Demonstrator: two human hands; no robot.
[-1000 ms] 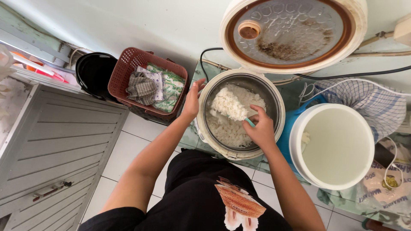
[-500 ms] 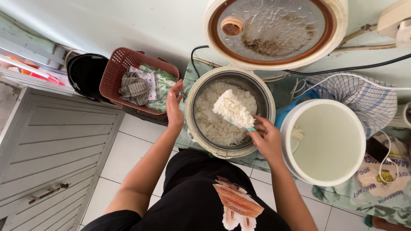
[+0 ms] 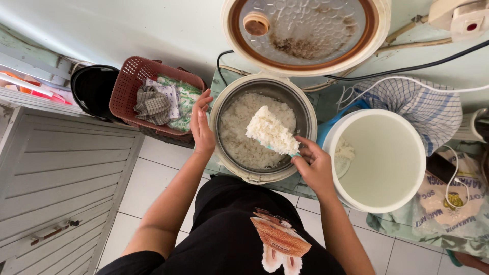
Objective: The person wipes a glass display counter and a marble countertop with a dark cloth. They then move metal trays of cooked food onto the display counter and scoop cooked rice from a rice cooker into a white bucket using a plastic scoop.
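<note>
An open rice cooker [image 3: 305, 118] stands in front of me, its pot holding cooked white rice [image 3: 239, 132]. My right hand [image 3: 315, 165] grips a light teal rice paddle [image 3: 292, 153] that carries a heaped mound of rice [image 3: 270, 132] above the pot. My left hand [image 3: 200, 125] rests flat against the cooker's left outer wall, fingers together. The raised lid [image 3: 305, 30] with a stained inner plate stands behind the pot.
A white bucket [image 3: 379, 203] with a little rice inside stands right of the cooker, a checked cloth [image 3: 423, 102] behind it. A red basket [image 3: 127, 86] of folded cloths and a black bin [image 3: 91, 89] sit left. A grey cabinet [image 3: 56, 178] stands at far left. Cables run along the wall.
My right hand has lifted the paddle out of the pot with a mound of rice on it. The left hand stays on the cooker's side.
</note>
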